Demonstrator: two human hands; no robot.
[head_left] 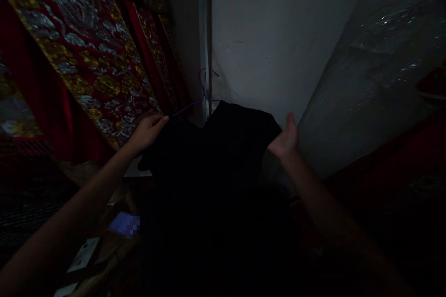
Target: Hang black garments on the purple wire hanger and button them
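Observation:
A black garment [216, 162] hangs in front of me on a thin purple hanger [204, 88] whose hook rests by a metal pole [208, 32]. My left hand [148, 131] grips the garment's left shoulder with its fingers curled on the fabric. At the garment's right shoulder my right hand [285, 139] holds the edge, thumb up, fingers tucked behind the cloth. The lower part of the garment is lost in darkness.
Red garments with gold and silver embroidery [87, 41] hang close on the left. A clear plastic cover [376, 69] over red clothing hangs on the right. A pale wall [272, 32] stands behind. Boxes and paper labels [83, 253] lie low on the left.

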